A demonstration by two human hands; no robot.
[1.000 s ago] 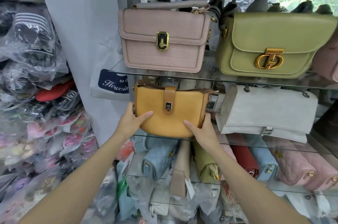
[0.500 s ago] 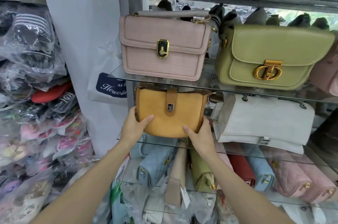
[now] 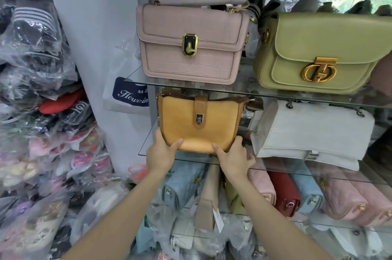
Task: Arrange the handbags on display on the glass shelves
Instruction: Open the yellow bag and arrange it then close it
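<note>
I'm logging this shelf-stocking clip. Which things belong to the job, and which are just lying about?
Job: mustard handbag gripped by left hand and right hand; glass shelf; pink handbag; green handbag.
Lying about: bagged slippers; white carrier bag.

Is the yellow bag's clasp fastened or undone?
Fastened, as far as shows. The yellow bag has its brown strap lying flat down the front into the metal clasp.

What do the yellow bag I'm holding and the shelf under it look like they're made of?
Yellow bag: probably matte leather or faux leather, with an even, softly grained surface and a metal clasp. Shelf: clear glass, as the bags below show through it.
</note>
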